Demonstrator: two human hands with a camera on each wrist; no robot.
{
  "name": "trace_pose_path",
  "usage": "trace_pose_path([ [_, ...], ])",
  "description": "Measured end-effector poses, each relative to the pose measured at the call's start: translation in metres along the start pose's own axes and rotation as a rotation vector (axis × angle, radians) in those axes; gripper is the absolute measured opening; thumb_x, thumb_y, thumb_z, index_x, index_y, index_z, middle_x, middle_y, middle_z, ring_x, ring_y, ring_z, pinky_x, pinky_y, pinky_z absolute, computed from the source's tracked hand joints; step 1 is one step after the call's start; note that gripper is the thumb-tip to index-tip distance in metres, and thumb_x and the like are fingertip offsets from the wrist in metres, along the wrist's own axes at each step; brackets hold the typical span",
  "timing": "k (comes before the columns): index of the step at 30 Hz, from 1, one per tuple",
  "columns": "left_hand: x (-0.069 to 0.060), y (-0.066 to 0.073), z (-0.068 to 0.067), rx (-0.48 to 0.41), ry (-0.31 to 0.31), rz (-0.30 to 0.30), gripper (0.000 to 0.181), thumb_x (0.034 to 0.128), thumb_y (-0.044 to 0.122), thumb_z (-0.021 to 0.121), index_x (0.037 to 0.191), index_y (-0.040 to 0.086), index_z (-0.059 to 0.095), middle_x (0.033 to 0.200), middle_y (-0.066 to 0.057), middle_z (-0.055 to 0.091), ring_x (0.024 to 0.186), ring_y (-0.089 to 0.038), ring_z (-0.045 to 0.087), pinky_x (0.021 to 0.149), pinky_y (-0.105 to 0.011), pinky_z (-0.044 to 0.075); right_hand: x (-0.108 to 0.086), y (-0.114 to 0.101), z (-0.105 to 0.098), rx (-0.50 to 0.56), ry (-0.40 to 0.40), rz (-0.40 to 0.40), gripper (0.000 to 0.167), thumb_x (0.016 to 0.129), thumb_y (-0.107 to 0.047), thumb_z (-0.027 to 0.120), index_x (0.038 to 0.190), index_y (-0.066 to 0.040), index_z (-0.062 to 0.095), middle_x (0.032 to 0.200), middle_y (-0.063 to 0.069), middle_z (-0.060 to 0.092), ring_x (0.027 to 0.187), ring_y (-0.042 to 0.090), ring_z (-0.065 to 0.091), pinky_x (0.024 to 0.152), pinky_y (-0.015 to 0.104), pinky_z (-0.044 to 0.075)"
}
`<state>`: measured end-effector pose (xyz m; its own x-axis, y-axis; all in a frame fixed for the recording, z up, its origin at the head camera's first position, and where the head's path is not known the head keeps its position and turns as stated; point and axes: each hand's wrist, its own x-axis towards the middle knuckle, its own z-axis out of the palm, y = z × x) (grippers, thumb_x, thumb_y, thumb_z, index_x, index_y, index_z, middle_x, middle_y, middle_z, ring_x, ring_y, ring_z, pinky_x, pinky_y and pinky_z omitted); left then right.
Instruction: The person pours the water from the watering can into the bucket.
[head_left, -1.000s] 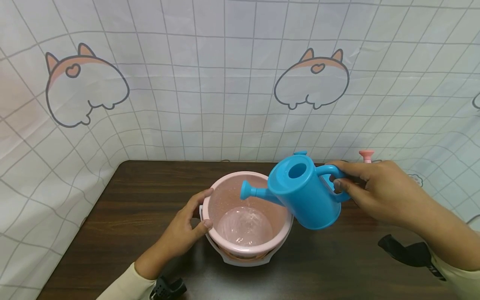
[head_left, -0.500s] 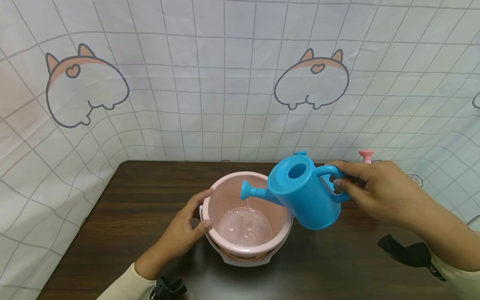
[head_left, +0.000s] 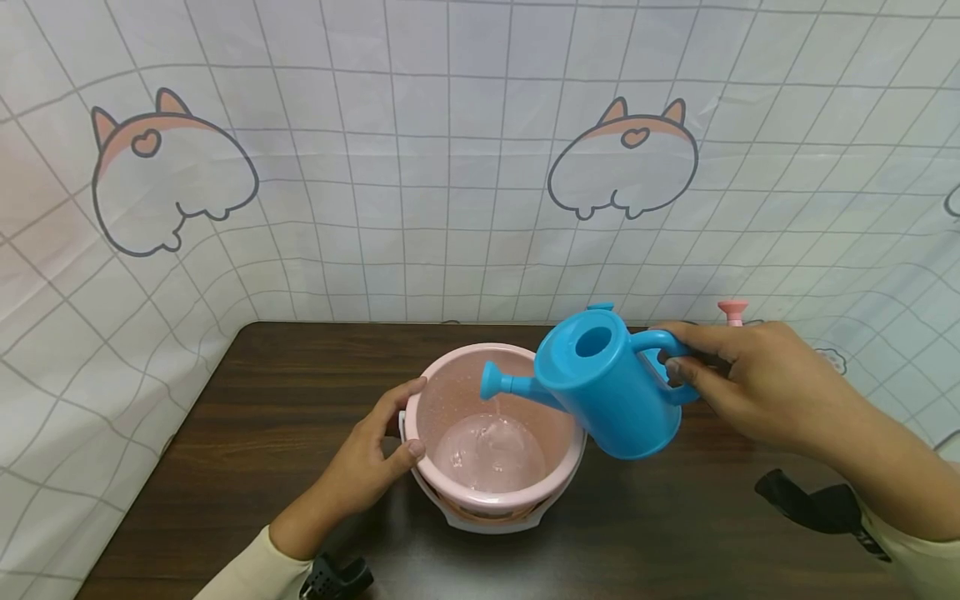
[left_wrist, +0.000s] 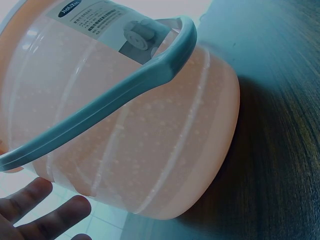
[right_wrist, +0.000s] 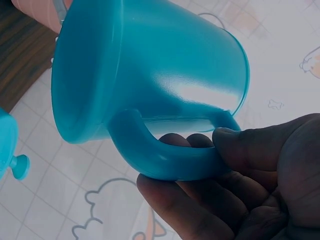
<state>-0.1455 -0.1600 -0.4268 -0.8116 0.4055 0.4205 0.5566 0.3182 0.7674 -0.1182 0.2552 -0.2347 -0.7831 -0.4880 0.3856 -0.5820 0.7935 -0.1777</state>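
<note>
My right hand (head_left: 750, 383) grips the handle of a blue toy watering can (head_left: 611, 383), with fingers and thumb curled round it in the right wrist view. The can is tilted left and its spout hangs over a pink bucket (head_left: 491, 500). A thin stream of water falls from the spout into shallow, rippling water (head_left: 491, 454) at the bucket's bottom. My left hand (head_left: 363, 458) rests at the bucket's left rim, thumb and index finger spread and touching it. The left wrist view shows other fingers (left_wrist: 60, 217) fairly straight beside the bucket's wall, near its grey-white carrying handle (left_wrist: 115, 97).
The bucket stands on a dark wooden table (head_left: 300, 375). A pink flared piece (head_left: 732, 312) shows behind my right hand. Another blue item with a knob (right_wrist: 20, 167) is partly visible in the right wrist view. A white gridded curtain (head_left: 465, 183) hangs along the table's back.
The water's surface ripples differently. Both hands, the watering can and the bucket hold nearly the same positions.
</note>
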Motion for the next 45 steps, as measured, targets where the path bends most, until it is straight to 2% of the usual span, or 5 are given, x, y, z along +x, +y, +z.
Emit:
trace_pose_path([
  [21,0.0003,0.0014,0.0006,0.000,0.001,-0.004,0.066,0.1001,0.050,0.060,0.157,0.024,0.037,0.127,-0.006,0.061,0.100,-0.021,0.067,0.088,-0.046,0.050,0.0016,-0.0008,-0.0006,-0.010,0.007,-0.015,0.043,0.085,-0.002,0.081,0.125,0.004,0.070,0.084,0.001,0.074,0.056,-0.001,0.046,0.047,0.024,0.037],
  [29,-0.0001,0.0018,0.0009,0.002,0.001,-0.003,0.066,0.1001,0.049,0.060,0.157,0.024,0.037,0.128,-0.005,0.061,0.100,-0.020,0.066,0.088,-0.046,0.050,0.0016,-0.0028,-0.0007,-0.005,-0.002,0.013,0.042,0.087,-0.004,0.079,0.127,0.004,0.069,0.073,-0.008,0.067,0.049,-0.002,0.037,0.044,0.025,0.031],
  [32,-0.0003,0.0017,0.0010,0.001,0.000,-0.001,0.066,0.1002,0.048,0.060,0.157,0.023,0.037,0.128,-0.006,0.061,0.100,-0.020,0.066,0.088,-0.046,0.050,0.0016,-0.0032,-0.0003,-0.001,-0.002,0.010,0.042,0.087,-0.003,0.079,0.127,0.005,0.069,0.076,-0.004,0.070,0.050,-0.002,0.040,0.044,0.025,0.032],
  [37,-0.0008,0.0018,0.0010,0.002,-0.001,-0.001,0.066,0.1005,0.050,0.059,0.157,0.023,0.037,0.127,-0.007,0.061,0.099,-0.020,0.066,0.088,-0.046,0.050,0.0020,-0.0015,0.0004,-0.004,0.008,-0.021,0.042,0.085,-0.001,0.080,0.125,0.004,0.070,0.085,0.002,0.074,0.056,-0.002,0.048,0.046,0.024,0.037],
  [45,-0.0006,0.0027,0.0009,0.002,0.000,-0.008,0.066,0.1000,0.049,0.060,0.157,0.024,0.037,0.128,-0.006,0.061,0.100,-0.022,0.066,0.088,-0.047,0.050,0.0009,-0.0003,-0.0007,-0.003,0.023,-0.071,0.043,0.085,-0.002,0.080,0.127,0.000,0.070,0.079,-0.008,0.070,0.056,-0.003,0.046,0.046,0.023,0.037],
])
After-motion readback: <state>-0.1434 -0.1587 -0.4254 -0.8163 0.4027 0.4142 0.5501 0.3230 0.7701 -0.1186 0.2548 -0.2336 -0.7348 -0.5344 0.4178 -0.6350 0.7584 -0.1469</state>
